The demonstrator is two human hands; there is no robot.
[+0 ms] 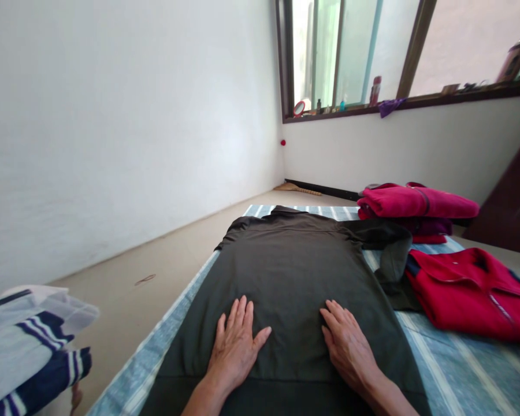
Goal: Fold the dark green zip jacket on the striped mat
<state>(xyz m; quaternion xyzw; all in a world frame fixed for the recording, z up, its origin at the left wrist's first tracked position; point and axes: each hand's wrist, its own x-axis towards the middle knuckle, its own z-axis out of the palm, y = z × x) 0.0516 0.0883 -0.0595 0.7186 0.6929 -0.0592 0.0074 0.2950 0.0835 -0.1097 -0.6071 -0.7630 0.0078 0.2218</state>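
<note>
A dark olive-black long-sleeved shirt (299, 266) lies spread out, its collar at the far end. Its right-hand sleeve (392, 260) is bent out to the side, while the other sleeve is mostly hidden. On the lower left part of the cloth rests my left hand (238, 344), flat with fingers stretched and thumb out. My right hand (349, 344) lies palm down on the lower right part, fingers extended. Neither hand grips anything. Under the shirt is a blue and white striped sheet (455, 364).
A folded red zip-neck jacket (472, 294) lies right of the shirt. Behind it sits a stack of folded magenta clothes (416, 202). White and navy striped clothes (30, 352) are at the lower left. A broom (299, 188) lies on the floor by the wall.
</note>
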